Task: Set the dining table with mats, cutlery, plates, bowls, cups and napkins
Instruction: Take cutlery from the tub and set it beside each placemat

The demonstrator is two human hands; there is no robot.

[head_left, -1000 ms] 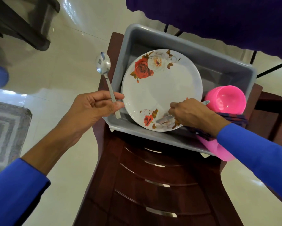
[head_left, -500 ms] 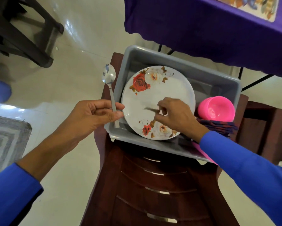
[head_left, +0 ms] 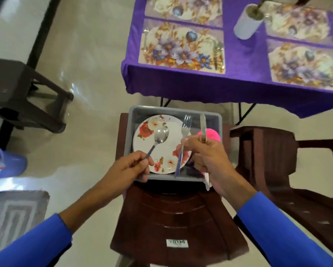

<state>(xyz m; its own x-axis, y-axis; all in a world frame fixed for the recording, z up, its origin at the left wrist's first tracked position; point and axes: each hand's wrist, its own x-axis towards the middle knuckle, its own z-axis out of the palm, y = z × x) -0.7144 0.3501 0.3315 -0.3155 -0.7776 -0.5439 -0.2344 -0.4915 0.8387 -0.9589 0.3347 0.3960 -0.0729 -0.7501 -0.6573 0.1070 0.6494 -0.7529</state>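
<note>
1. A spoon (head_left: 160, 136) is pinched by its handle in the left hand (head_left: 127, 168), fingers curled round it, with the bowl raised over the flowered plate (head_left: 167, 151).
2. A fork (head_left: 183, 139) and a knife (head_left: 203, 137) are gripped together in the right hand (head_left: 206, 157); the tines and the blade are pointed away from the person, and both handles are seen projecting below the fist.
3. The plate is laid flat in a grey tub (head_left: 142, 110), towards its left wall; red and cream roses are printed on it.
4. A pink cup (head_left: 211, 134) is seen at the tub's right side, partly hidden behind the right hand.
5. The tub is carried on the seat of a dark brown plastic chair (head_left: 171, 214); a small white label (head_left: 176, 243) is fixed near the chair's near edge, its writing too blurred to be read.
6. Beyond the tub, a table is covered with a purple cloth (head_left: 200, 85), and floral mats (head_left: 181, 49) are laid on it, one at the near left corner.
7. A pale cylindrical holder (head_left: 247, 23) is stood between the mats, towards the far edge.
8. A second brown chair (head_left: 277, 151) is placed just to the right.
</note>
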